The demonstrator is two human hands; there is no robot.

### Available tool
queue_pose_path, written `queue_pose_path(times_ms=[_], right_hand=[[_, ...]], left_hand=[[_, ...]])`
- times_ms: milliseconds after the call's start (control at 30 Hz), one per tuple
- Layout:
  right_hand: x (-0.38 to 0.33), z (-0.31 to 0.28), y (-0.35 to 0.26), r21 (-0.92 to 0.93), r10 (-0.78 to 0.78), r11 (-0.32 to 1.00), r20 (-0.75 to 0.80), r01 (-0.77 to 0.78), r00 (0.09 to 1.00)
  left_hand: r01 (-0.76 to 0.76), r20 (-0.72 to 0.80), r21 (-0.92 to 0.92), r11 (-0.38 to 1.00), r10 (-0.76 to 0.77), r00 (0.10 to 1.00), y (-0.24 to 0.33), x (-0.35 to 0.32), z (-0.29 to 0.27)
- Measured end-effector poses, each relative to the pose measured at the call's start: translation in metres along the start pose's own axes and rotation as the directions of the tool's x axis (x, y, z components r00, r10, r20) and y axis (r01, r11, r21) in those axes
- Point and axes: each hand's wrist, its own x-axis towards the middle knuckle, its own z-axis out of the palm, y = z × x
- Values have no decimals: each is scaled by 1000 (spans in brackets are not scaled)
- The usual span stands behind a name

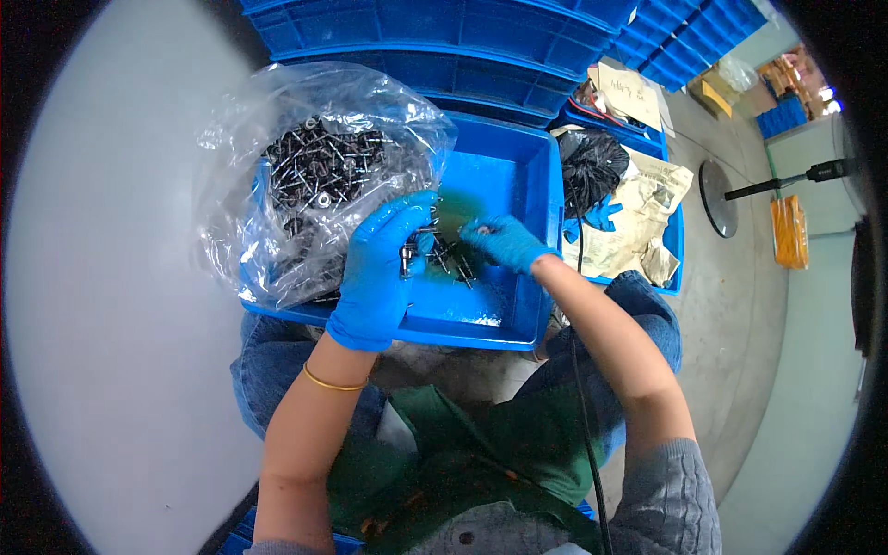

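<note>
Gloved hands sorting metal screws in a blue bin

Fingers of the left hand are curled closed around a small bunch of metal screws, whose ends stick out below the thumb. Fingers of the right hand are pinched together on what looks like a single small piece, too small to make out clearly. Both hands wear blue gloves, and a thin gold bangle sits on the left wrist.

Between the two hands, a loose scatter of screws lies on the floor of a blue plastic bin, which rests across the person's knees. A clear plastic bag, crumpled and packed with many more dark screws, fills the left part of the bin, just beside the left hand.

Beyond the bin stand stacked blue crates. To the right, another blue bin holds a black bag and crumpled paper. A black cable runs down past the right forearm over a green apron.
</note>
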Motion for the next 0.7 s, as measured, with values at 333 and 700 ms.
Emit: queue_pose_path(times_ms=[333, 700], right_hand=[[11, 44, 8, -799, 201, 597, 58, -75, 978], [10, 32, 18, -732, 44, 680, 92, 37, 995]], left_hand=[[197, 60, -278, 940, -187, 980, -3, 2, -10], [198, 33, -309, 930, -198, 980, -12, 6, -10]])
